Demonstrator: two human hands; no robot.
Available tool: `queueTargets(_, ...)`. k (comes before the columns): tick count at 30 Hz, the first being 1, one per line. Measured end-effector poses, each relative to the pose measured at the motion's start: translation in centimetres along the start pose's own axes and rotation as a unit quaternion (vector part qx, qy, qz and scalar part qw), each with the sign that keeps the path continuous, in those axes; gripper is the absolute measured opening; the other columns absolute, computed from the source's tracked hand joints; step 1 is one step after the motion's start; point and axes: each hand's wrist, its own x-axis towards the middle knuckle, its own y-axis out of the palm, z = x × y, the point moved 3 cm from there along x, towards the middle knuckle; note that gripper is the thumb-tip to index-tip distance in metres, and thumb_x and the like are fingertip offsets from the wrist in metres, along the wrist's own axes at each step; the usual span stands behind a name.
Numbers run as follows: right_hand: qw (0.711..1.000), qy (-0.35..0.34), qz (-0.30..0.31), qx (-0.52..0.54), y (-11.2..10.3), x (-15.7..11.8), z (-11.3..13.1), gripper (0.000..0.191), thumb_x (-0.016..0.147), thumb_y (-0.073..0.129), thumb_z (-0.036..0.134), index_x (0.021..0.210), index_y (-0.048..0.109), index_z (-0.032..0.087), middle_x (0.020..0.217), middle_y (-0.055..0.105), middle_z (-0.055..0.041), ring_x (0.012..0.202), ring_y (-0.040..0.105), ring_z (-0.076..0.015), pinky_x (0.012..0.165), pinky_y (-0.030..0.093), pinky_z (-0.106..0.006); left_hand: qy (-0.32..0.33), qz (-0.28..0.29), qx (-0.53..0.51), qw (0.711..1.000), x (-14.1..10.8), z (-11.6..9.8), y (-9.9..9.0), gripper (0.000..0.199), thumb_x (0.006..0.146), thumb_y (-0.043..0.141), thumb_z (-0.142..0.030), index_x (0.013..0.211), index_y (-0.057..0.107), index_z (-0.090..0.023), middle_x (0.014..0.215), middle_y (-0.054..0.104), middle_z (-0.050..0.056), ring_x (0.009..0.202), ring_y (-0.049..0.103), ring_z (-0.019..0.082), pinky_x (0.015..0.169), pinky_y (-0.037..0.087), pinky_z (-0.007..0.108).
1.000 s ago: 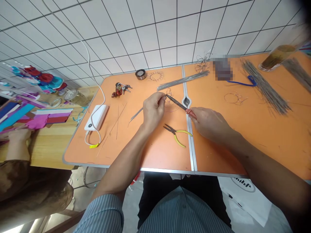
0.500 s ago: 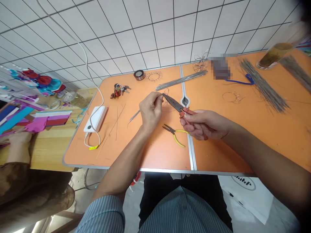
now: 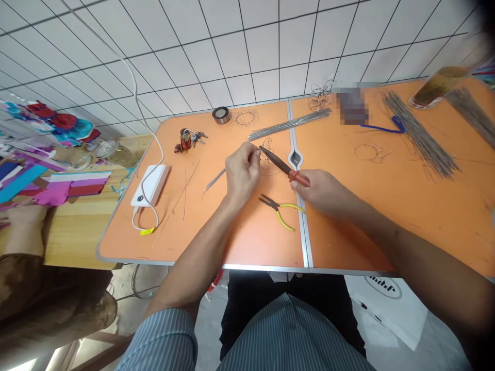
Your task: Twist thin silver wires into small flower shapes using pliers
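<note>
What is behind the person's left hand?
Grey wire ends poke out beside the left hand, over the orange tabletop. The hand covers whatever else is there, so I cannot tell whether it grips them.

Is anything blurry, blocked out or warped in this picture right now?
Head view: a pixelated patch hides something on the table; head view: the upper right corner is dark and blurred; head view: the tiled wall slants and stretches toward the left; head view: the red-handled pliers look fairly sharp.
</note>
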Motion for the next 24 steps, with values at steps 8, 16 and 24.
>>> queueTargets(8, 0.998, -0.007, 0.054, 0.039, -0.2, 0.3, 0.4, 0.036, 0.111, 0.047, 0.053, 0.099, 0.061, 0.022, 0.087, 0.063, -0.0088, 0.063, 0.053, -0.0191, 0.058, 0.039, -0.032, -0.016, -0.004, -0.017, 1.0, 0.0, 1.0, 0.3, 0.028, 0.105, 0.066, -0.042, 0.083, 0.062, -0.025, 0.071, 0.066, 0.001, 0.066, 0.058, 0.018, 0.067, 0.042, 0.032)
queueTargets(16, 0.991, -0.034, -0.072, -0.112, 0.1, 0.1, -0.2, 0.033, 0.114, 0.048, 0.045, 0.098, 0.064, 0.021, 0.092, 0.073, -0.013, 0.076, 0.066, -0.0254, 0.066, 0.036, -0.035, -0.036, 0.0, -0.054, 0.998, -0.1, 1.0, 0.5, 0.026, 0.105, 0.069, -0.038, 0.083, 0.063, -0.025, 0.074, 0.067, 0.001, 0.069, 0.06, 0.018, 0.069, 0.045, 0.032)
queueTargets(24, 0.996, -0.077, -0.004, -0.033, -1.8, 0.9, -1.9, 0.014, 0.099, 0.062, 0.03, 0.107, 0.074, 0.026, 0.095, 0.081, -0.0031, 0.088, 0.073, -0.0257, 0.077, 0.046, -0.033, -0.045, -0.021, -0.141, 0.989, 0.7, 1.2, -0.3, 0.023, 0.105, 0.072, -0.037, 0.087, 0.068, -0.024, 0.077, 0.066, 0.0, 0.074, 0.063, 0.017, 0.074, 0.049, 0.029)
